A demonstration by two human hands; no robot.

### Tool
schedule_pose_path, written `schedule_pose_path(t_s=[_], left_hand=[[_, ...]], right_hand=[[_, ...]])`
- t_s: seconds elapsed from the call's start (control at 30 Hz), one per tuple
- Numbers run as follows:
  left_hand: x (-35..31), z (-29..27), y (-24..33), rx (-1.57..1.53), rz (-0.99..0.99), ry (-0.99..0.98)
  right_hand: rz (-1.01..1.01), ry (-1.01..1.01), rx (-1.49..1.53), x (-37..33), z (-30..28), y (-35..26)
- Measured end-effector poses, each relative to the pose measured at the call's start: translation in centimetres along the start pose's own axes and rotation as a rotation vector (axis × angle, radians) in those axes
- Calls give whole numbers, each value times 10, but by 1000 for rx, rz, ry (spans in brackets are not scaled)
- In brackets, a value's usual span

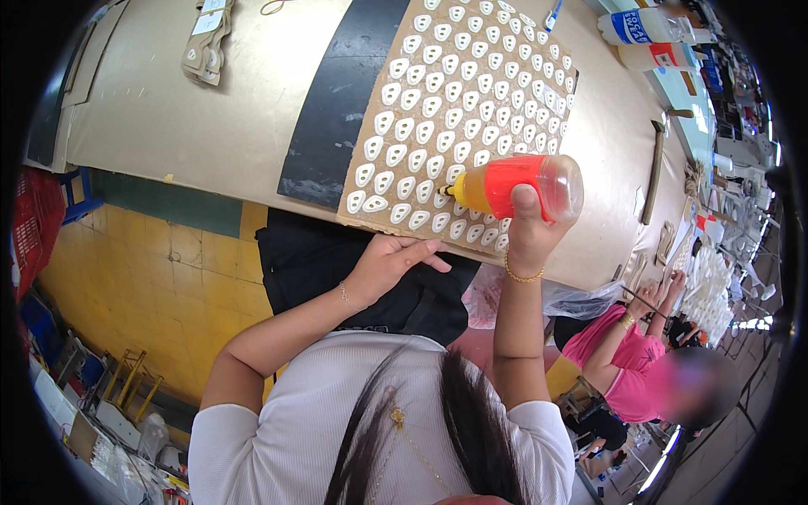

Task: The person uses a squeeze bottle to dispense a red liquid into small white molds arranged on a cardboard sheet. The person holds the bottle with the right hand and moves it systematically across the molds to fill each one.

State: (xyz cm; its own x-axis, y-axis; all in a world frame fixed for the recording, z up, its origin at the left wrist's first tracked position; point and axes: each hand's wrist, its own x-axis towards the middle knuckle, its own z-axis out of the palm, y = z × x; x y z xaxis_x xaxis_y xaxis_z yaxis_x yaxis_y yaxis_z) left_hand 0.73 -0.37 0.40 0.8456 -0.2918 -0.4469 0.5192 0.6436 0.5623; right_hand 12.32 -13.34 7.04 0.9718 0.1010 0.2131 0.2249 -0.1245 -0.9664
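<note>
My right hand [539,231] grips a squeeze bottle [502,183] with a red band, a clear base and a yellow nozzle. The bottle lies tilted almost flat, its dark tip pointing left, just over the small white pieces. Rows of these white oval pieces [417,158], each with two holes, cover a brown board [360,204]. At the board's near edge rests my left hand [394,268], its fingers stretched out and nothing in it. Whether the nozzle touches a piece I cannot tell.
Beneath the brown board lies a black sheet [324,126] on the beige table [210,143]. A tied bundle of brown shapes [206,42] sits far left. Bottles [644,27], a blue pen [553,15] and a hammer [653,172] are along the right. A person in pink [619,345] works nearby.
</note>
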Motion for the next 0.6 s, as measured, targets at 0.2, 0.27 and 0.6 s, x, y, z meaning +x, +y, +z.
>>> schedule_pose_path(t_s=[0.2,0.27,0.6], left_hand=[[0,0,0,-13,2,-2],[-1,1,1,-13,0,-8],[0,-1,-1,-16,1,-5]], right_hand=[[-50,14,-72,6,-8,-1],[-52,39,-61,3,-9,0],[-32,81,-25,-14,-10,4]])
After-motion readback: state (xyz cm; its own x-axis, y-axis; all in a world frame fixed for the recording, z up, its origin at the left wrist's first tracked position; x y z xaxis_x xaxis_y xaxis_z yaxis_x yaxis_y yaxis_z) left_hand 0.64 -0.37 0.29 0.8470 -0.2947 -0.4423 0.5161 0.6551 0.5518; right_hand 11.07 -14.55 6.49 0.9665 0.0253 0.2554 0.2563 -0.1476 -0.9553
